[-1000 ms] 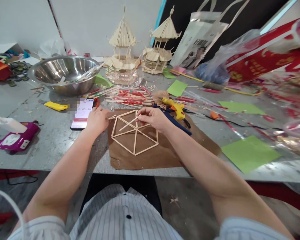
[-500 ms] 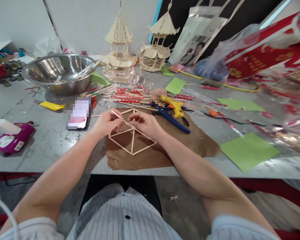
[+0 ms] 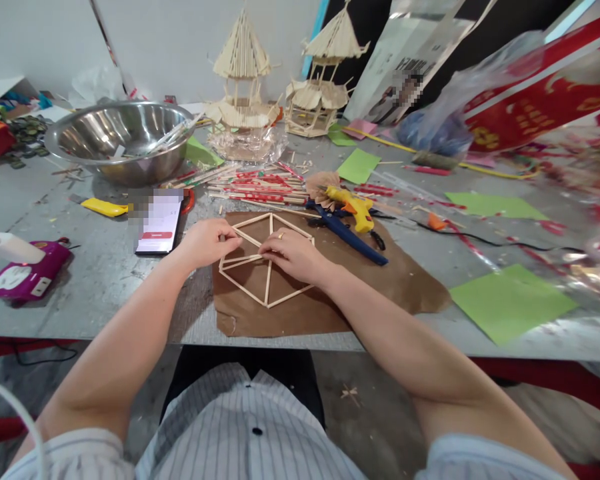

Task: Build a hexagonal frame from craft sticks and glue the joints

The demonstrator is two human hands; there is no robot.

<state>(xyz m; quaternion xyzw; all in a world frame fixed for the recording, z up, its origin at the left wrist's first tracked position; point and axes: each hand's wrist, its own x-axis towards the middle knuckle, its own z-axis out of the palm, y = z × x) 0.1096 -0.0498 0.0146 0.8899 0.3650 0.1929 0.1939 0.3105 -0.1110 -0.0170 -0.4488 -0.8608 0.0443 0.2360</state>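
On the brown sheet (image 3: 300, 323) lies a hexagonal frame of thin wooden sticks (image 3: 267, 283) with spokes meeting in the middle. My right hand (image 3: 295, 255), with a ring on one finger, is closed in a pinch over the frame's centre, on the inner end of a loose wooden stick (image 3: 245, 259). That stick lies low, close beside a left-hand spoke. At the frame's left corner my left hand (image 3: 211, 242) has its fingers closed around the stick's outer end, which they partly hide.
A blue-handled cutter (image 3: 353, 240) and a yellow glue gun (image 3: 353, 208) lie to the right. Left are a phone (image 3: 159, 223), a yellow utility knife (image 3: 105, 207) and a steel bowl (image 3: 125, 170). Behind are red-wrapped sticks (image 3: 263, 185) and two stick pagodas (image 3: 243, 67) (image 3: 325, 100).
The loose stick, earlier raised at a slant between both hands, now lies lower along the left spoke. My hands have moved farther apart, the left one slightly left.
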